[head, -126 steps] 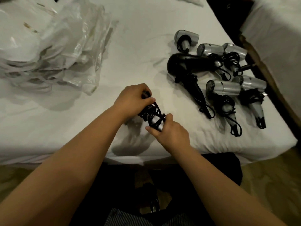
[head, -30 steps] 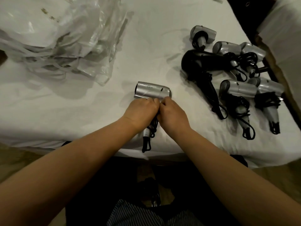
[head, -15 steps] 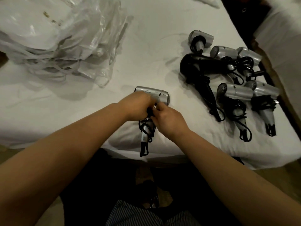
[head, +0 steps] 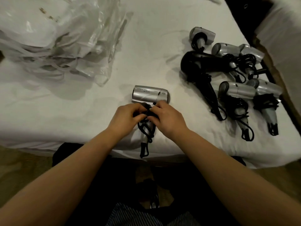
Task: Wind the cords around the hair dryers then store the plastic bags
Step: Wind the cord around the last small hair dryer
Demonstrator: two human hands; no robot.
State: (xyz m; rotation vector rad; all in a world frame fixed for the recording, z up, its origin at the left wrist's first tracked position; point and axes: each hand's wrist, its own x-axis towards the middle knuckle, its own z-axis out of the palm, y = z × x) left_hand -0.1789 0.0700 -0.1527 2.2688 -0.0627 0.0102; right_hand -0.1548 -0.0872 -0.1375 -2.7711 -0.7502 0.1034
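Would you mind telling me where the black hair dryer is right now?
In the head view, the black hair dryer lies on the white bed, right of the hands, among the silver dryers.

Under my hands the hair dryer point(head: 150, 95) has a satin silver plastic shell and a matt black rubbery cord point(head: 146, 128). The bed sheet point(head: 146, 46) is white, softly creased cloth. The plastic bags point(head: 65, 43) look thin, clear, crinkled and glossy. One dryer point(head: 200, 64) is glossy black plastic.
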